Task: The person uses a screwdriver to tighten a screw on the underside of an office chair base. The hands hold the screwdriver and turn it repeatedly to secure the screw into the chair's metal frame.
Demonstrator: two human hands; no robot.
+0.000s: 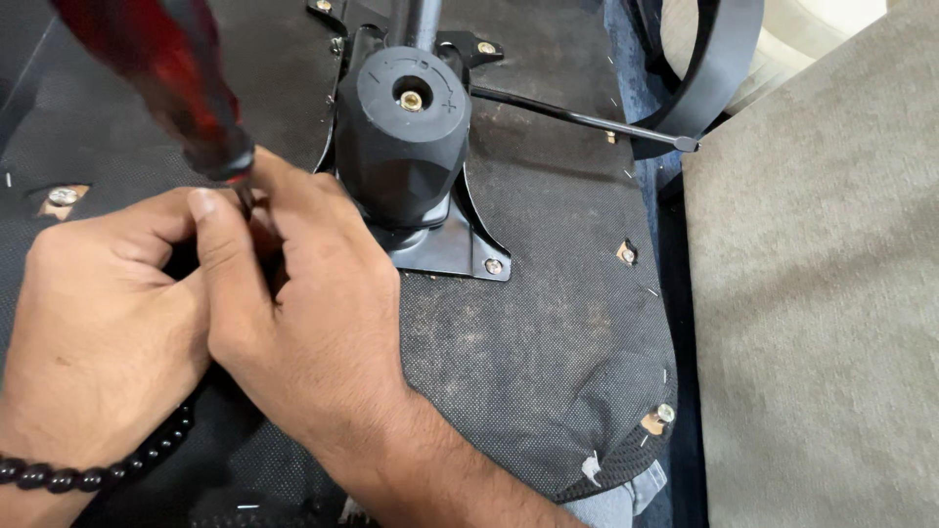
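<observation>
Head camera, steep downward view, close over upturned chair underside (pixel 528 323).

Two hands are in view, the left hand (pixel 98 323) and the right hand (pixel 293 303), with one beaded bracelet (pixel 88 474) and one red-handled screwdriver (pixel 161 68). The upturned chair seat (pixel 528 332) carries one black knob (pixel 406 137), one thin lever (pixel 587 119) and one metal plate (pixel 460 256). Seven bolt heads show, three on the plate and four on the fabric.

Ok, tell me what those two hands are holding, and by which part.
Both the left hand and the right hand pinch the thin metal shaft just below the translucent red handle of a screwdriver; its tip is hidden behind the fingers.
</observation>
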